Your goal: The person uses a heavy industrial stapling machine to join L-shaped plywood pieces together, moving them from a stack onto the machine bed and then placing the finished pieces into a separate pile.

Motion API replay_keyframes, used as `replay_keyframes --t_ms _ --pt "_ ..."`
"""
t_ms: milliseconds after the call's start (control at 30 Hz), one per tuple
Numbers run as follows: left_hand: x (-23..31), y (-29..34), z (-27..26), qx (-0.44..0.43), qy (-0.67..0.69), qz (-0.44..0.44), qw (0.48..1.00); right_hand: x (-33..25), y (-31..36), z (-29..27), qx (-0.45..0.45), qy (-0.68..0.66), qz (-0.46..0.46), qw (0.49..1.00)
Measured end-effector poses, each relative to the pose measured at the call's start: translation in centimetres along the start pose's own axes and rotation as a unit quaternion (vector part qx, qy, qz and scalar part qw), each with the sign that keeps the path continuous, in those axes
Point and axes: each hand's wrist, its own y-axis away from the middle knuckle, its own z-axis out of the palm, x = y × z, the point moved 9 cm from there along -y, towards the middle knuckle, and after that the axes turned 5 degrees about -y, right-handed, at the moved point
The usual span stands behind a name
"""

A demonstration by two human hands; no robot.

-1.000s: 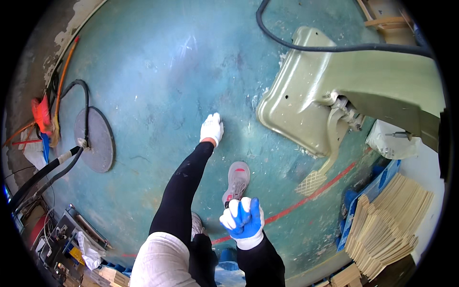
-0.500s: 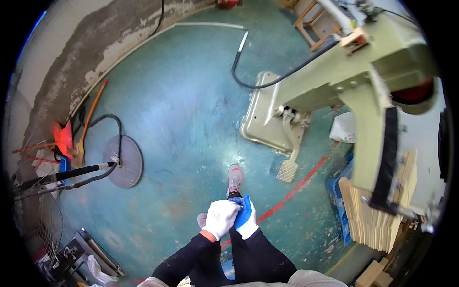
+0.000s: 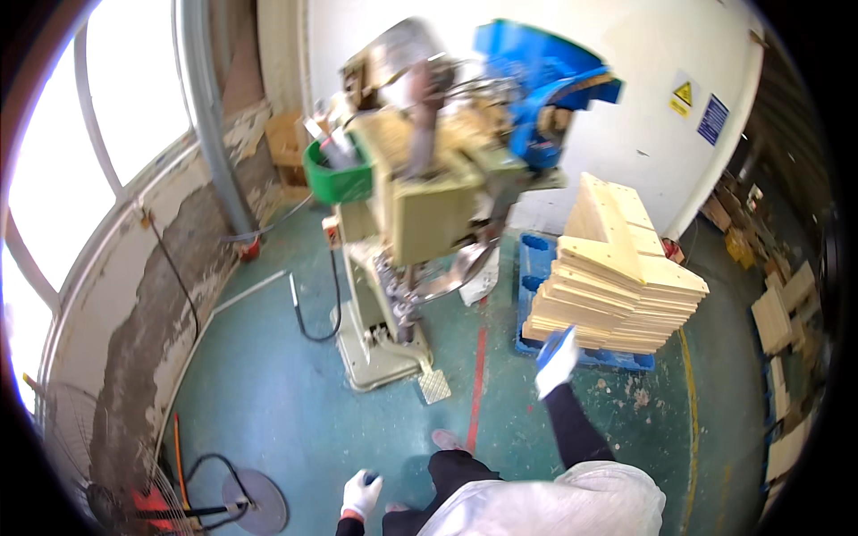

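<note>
Both my hands wear white work gloves with blue palms. My right hand (image 3: 559, 362) reaches forward at the near corner of a stack of pale wooden boards (image 3: 608, 295). Its fingers look stretched out, slightly blurred, and whether they touch the boards I cannot tell. The stack, its boards cut at an angle, lies on a blue pallet (image 3: 529, 308). Low in the picture, my left hand (image 3: 361, 494) hangs beside my leg with loosely bent fingers, thumb apart, and nothing visible in it.
Ahead stands a pale green machine (image 3: 433, 219) with a foot pedal (image 3: 434, 386), a green bin (image 3: 340, 174) and a blue hopper (image 3: 541, 62). A round grey base (image 3: 256, 502) and a fan guard (image 3: 80, 447) are at lower left. More boards (image 3: 773, 317) lie far right.
The view has lifted and turned right, bringing the whole machine and board stack in. My hands, together before, are now apart: right reaching toward the boards, left down by my side.
</note>
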Motion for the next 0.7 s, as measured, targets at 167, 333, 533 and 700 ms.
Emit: replay_keyframes --t_ms 167,333,533,700 --pt "-9.6 2.8 3.0 -0.034 -0.054 -0.086 0.994 -28.7 -11.4 21.7 -0.092 -0.122 -0.277 0.949" --pt "-7.6 5.6 4.6 0.13 0.14 -0.218 0.957 -42.3 -10.4 47.4 -0.432 0.049 -0.497 0.751" --pt "11.7 13.6 13.0 0.282 0.266 -0.261 0.884 -27.2 0.6 61.3 -0.751 0.316 -0.349 0.462" --pt "11.7 20.2 19.8 0.261 0.19 -0.409 0.853 -15.7 4.9 57.5 -0.801 0.304 -0.394 0.333"
